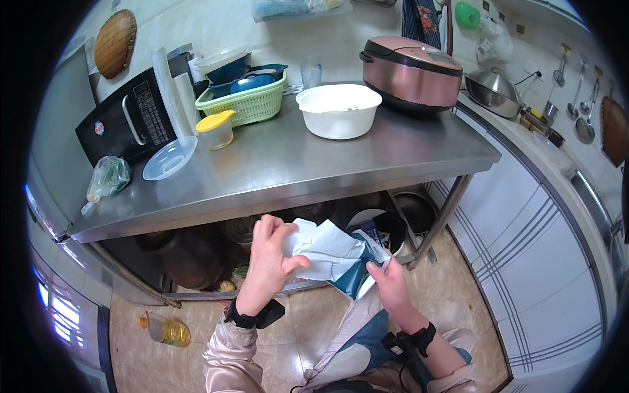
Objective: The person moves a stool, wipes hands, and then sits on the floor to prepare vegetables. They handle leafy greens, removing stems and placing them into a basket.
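Observation:
My right hand [388, 280] grips a dark teal and white soft packet [351, 277] in front of the steel table's edge. White tissue paper [319, 248] sticks out of the packet towards the left. At the tissue's left end is my left hand [272, 255], its thumb spread from the fingers; the fingertips are behind or against the paper, and whether they pinch it is unclear. On the steel table [275, 167] above both hands stand a white plastic basin [339, 120], a small tub with a yellow lid [215, 130] and a shallow translucent bowl [170, 158].
A pink rice cooker [413, 73] stands at the table's back right. Further left are a green basket [255, 105] with bowls, a black appliance [125, 118] and a bagged green vegetable [109, 177]. Below, an oil bottle [169, 331] lies on the tiled floor; a wok [415, 213] sits on the undershelf.

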Demonstrator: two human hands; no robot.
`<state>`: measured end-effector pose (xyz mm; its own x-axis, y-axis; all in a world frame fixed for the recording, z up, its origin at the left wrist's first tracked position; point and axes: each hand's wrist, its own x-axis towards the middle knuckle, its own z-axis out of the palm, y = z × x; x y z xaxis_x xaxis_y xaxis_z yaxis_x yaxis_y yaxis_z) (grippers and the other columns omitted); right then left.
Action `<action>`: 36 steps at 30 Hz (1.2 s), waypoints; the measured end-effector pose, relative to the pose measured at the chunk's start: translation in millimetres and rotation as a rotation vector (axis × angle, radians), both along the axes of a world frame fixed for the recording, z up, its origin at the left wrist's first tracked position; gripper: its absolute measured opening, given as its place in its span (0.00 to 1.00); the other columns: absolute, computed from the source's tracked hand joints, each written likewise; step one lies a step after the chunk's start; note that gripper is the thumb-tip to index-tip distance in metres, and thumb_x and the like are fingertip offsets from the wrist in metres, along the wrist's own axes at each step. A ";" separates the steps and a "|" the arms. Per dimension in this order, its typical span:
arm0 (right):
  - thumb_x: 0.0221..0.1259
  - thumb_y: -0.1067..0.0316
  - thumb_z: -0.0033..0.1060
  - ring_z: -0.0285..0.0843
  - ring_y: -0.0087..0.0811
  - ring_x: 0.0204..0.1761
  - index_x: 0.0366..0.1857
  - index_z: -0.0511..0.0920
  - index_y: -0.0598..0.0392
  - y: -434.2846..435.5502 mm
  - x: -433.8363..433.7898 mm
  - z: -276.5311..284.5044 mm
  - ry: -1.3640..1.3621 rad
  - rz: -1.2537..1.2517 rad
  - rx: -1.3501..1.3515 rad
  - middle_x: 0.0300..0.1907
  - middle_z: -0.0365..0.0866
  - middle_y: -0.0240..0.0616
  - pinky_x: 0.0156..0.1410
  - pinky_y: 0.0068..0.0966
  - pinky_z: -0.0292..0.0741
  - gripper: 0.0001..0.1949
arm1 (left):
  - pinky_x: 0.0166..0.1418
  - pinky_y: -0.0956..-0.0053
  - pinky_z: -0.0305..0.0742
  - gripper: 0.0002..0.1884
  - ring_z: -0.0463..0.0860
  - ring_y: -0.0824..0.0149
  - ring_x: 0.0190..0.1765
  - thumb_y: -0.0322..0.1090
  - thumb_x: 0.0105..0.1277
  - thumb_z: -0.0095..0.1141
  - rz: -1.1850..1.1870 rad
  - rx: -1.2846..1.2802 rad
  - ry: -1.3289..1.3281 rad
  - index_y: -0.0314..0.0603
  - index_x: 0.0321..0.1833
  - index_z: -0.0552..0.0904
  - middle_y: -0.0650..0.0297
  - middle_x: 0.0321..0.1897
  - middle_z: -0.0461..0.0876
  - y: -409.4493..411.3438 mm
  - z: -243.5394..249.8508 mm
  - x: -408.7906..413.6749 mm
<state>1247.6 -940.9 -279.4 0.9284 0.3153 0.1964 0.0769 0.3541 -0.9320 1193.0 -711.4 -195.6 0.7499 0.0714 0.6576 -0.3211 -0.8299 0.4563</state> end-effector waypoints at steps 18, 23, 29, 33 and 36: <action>0.67 0.73 0.56 0.74 0.20 0.47 0.57 0.70 0.61 36.9 -7.0 47.2 -0.056 0.087 -0.004 0.47 0.77 0.32 0.52 0.19 0.73 0.16 | 0.51 0.81 0.71 0.12 0.78 0.76 0.45 0.30 0.74 0.50 0.157 -0.791 -0.599 0.26 0.50 0.79 0.63 0.49 0.80 96.1 27.8 -82.6; 0.67 0.68 0.59 0.75 0.23 0.47 0.62 0.64 0.60 112.2 31.5 137.3 -0.200 0.128 -0.057 0.50 0.73 0.37 0.55 0.24 0.74 0.22 | 0.44 0.83 0.66 0.05 0.72 0.77 0.40 0.27 0.70 0.53 0.284 -0.710 -0.430 0.31 0.42 0.79 0.69 0.38 0.75 109.0 -2.2 -108.6; 0.64 0.55 0.63 0.74 0.32 0.50 0.67 0.60 0.60 139.1 35.6 173.3 -0.695 -0.096 -0.434 0.52 0.69 0.46 0.51 0.28 0.76 0.33 | 0.37 0.80 0.68 0.04 0.76 0.71 0.37 0.24 0.63 0.60 0.199 -0.445 -0.299 0.33 0.38 0.84 0.62 0.39 0.78 69.5 -8.9 -104.0; 0.51 0.54 0.74 0.71 0.43 0.57 0.59 0.71 0.58 77.1 -19.8 128.6 -0.779 0.316 -0.570 0.52 0.71 0.41 0.62 0.36 0.67 0.33 | 0.41 0.75 0.75 0.08 0.80 0.64 0.39 0.23 0.57 0.64 0.020 -0.431 -0.165 0.34 0.40 0.85 0.59 0.37 0.81 25.1 -21.7 -82.3; 0.47 0.59 0.76 0.70 0.38 0.48 0.42 0.79 0.52 38.6 -32.0 81.1 -0.830 0.076 -0.795 0.40 0.74 0.34 0.53 0.30 0.64 0.19 | 0.41 0.76 0.74 0.09 0.80 0.66 0.39 0.23 0.57 0.64 -0.194 -0.409 -0.093 0.33 0.41 0.86 0.59 0.37 0.81 -9.9 -38.1 -62.7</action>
